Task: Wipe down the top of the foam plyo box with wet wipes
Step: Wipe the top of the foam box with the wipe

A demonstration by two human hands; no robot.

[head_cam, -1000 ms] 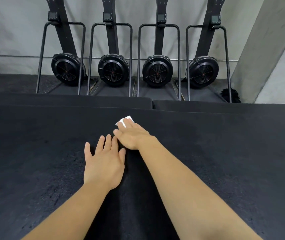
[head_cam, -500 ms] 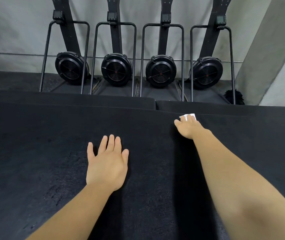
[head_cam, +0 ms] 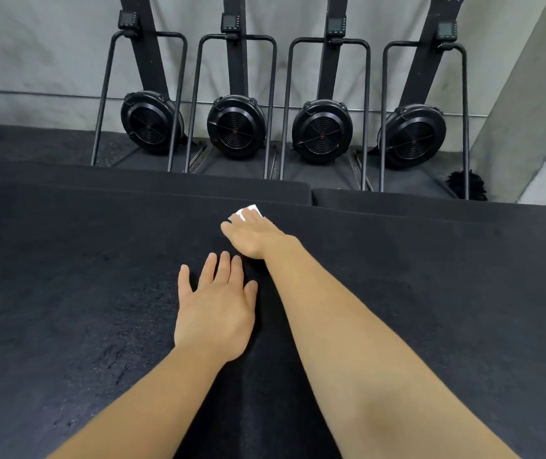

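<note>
Back leftward with the right hand (head_cam: 253, 238) since half a second ago: then out along the right part of the far edge, now near the middle, just beyond the left fingertips. Much the same spot as before for the left hand (head_cam: 215, 313).

Presses the wet wipe (head_cam: 248, 212) onto the foam plyo box top (head_cam: 66, 293) with the right fingers laid straight over it and the thumb out to the left; flat pressure only, no curl round the wipe. Just a small white corner of the wipe visible past the fingertips, near the far edge of the top; the rest hidden under the hand.

Flat and palm down on the black surface for the left hand, fingers straight and slightly spread, holding nothing. Nearest thing to the wipe on the top, on its near side. Close alongside it, the right forearm; touching or not, cannot tell. Darker band on the surface along that forearm; shadow or damp, cannot tell.

Beyond the far edge and lower: two black pads (head_cam: 132, 180) side by side, a seam between them. Behind those, on the dark floor (head_cam: 33, 144), four black fan-wheel machines (head_cam: 236, 127) in a row against a grey wall (head_cam: 49, 44), each with a bent tube frame and a small screen on its upright post. At right, a pale slanting column (head_cam: 530, 94), with a black fluffy tuft (head_cam: 467, 185) at its foot.
</note>
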